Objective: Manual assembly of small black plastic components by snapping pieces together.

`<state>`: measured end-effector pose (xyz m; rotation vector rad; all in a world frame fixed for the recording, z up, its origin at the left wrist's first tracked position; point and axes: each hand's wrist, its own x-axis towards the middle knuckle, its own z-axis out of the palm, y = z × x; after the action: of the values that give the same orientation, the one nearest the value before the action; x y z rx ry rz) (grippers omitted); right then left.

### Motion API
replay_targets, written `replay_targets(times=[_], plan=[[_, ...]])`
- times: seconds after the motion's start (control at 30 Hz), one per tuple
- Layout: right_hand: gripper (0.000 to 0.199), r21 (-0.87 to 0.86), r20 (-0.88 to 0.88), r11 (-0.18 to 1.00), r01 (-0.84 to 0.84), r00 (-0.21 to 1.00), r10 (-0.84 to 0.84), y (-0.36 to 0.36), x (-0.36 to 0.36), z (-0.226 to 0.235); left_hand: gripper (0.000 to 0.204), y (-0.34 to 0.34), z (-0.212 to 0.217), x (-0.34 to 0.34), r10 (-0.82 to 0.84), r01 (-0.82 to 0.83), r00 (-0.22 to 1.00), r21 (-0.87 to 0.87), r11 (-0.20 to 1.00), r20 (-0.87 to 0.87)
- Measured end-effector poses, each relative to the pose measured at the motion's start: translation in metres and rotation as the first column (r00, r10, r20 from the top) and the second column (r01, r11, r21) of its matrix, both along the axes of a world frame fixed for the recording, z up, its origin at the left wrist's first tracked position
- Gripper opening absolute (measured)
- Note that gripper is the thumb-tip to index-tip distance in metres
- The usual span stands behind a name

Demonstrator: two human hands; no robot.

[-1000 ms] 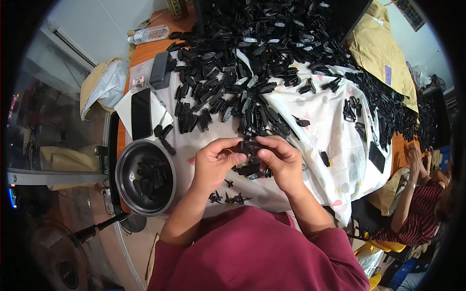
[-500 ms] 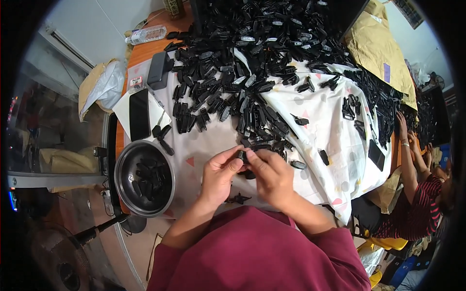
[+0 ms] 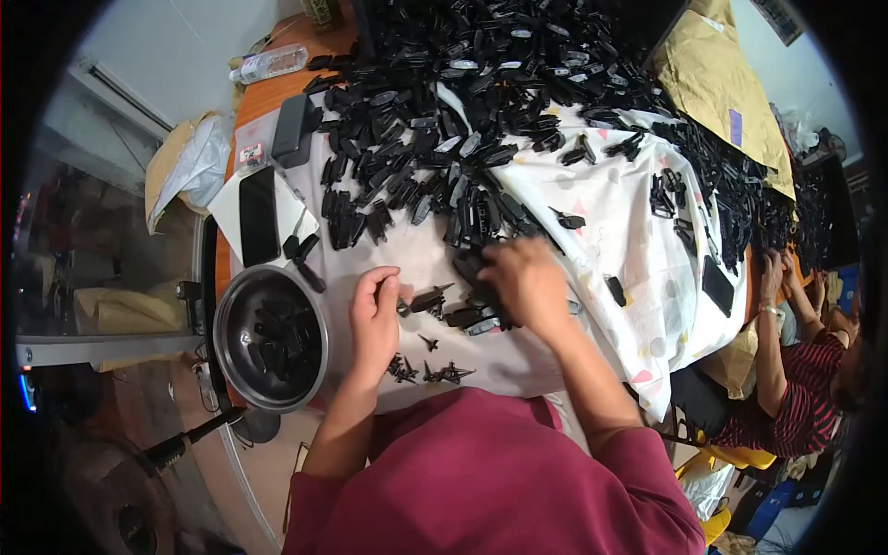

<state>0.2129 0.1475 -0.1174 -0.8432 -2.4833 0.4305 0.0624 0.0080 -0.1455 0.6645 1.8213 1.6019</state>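
a patterned white cloth (image 3: 638, 268) bears a far heap of black plastic pieces (image 3: 509, 102). near left, a metal bowl (image 3: 310, 375) holds more. the blurred right hand (image 3: 529, 282) is over the heap's near end; i cannot tell its grip. the left hand (image 3: 375, 319) is half-curled, fingertips at a small dark piece (image 3: 403, 307); whether pinched, i cannot tell.
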Motion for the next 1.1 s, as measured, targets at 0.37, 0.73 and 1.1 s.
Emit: replay_targets(times=[0.37, 0.73, 1.1], plan=[[0.044, -0.153, -0.073, 0.987, -0.056, 0.996, 0.045, 0.001, -0.005, 0.015, 0.030, 0.003, 0.006, -0.004, -0.354, 0.198, 0.604, -0.296, 0.934, -0.714], [0.027, -0.802, -0.597, 0.238, -0.548, 0.749, -0.286, -0.046, 0.000, 0.007, 0.035, 0.013, 0.041, 0.023, -0.182, 0.097, 0.935, 0.275, 0.957, 0.303], [0.017, -0.631, -0.598, 0.652, -0.420, 0.799, -0.064, -0.052, 0.008, 0.016, 0.028, 0.004, 0.047, 0.023, -0.264, 0.182, 0.920, 0.282, 0.942, 0.289]])
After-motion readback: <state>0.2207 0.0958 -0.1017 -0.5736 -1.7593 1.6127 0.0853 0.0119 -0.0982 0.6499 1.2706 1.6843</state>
